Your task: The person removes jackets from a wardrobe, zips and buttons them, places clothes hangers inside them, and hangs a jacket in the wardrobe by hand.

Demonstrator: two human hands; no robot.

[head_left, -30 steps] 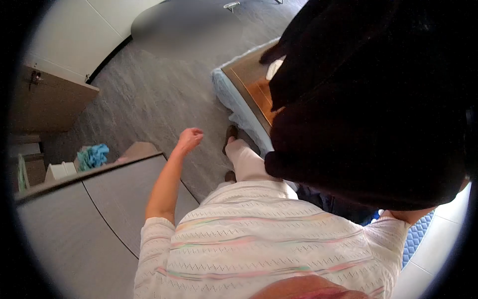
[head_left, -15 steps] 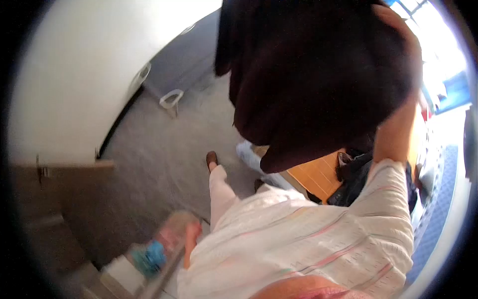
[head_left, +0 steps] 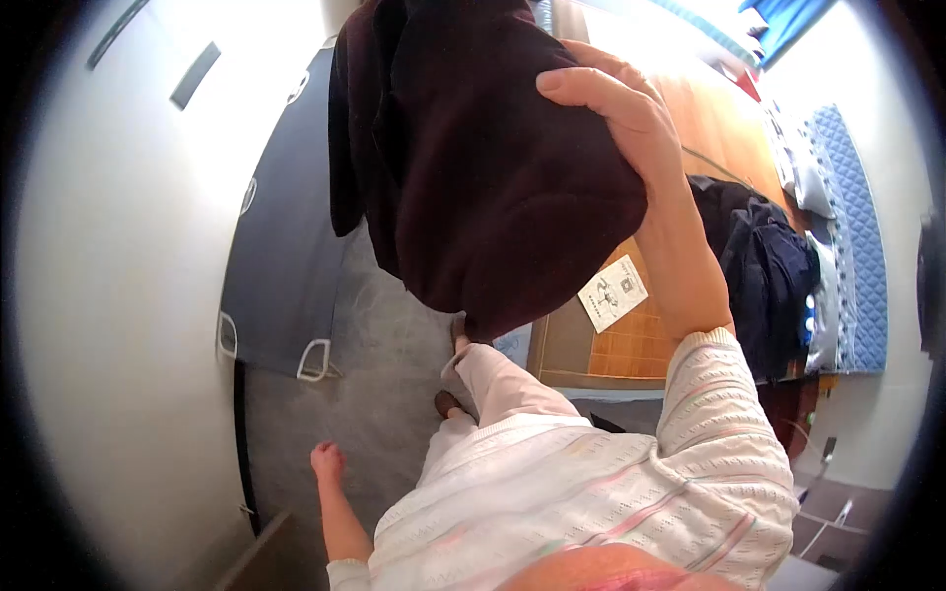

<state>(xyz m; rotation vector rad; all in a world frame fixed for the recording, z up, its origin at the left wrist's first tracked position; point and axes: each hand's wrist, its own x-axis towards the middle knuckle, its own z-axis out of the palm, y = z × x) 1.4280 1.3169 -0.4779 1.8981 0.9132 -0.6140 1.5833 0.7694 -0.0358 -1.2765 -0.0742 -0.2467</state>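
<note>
Plainly, the bed (head_left: pixel 631 360) is largest, on the right; then comes the bundle of dark cloth (head_left: pixel 512 187), held up in the air, its long axis running roughly away from the body. From the right hand (head_left: pixel 636 113), the nearer one, it drapes leftward and back toward the body, those fingers gripping its right edge. The smaller-looking left hand (head_left: pixel 327 460) hangs well apart, fingers curled in, nothing visible in them.

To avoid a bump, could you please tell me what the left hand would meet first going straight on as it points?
The left hand would probably meet the nearest white loop of the dark grey cot, though depth is unclear; it might pass above.
</note>
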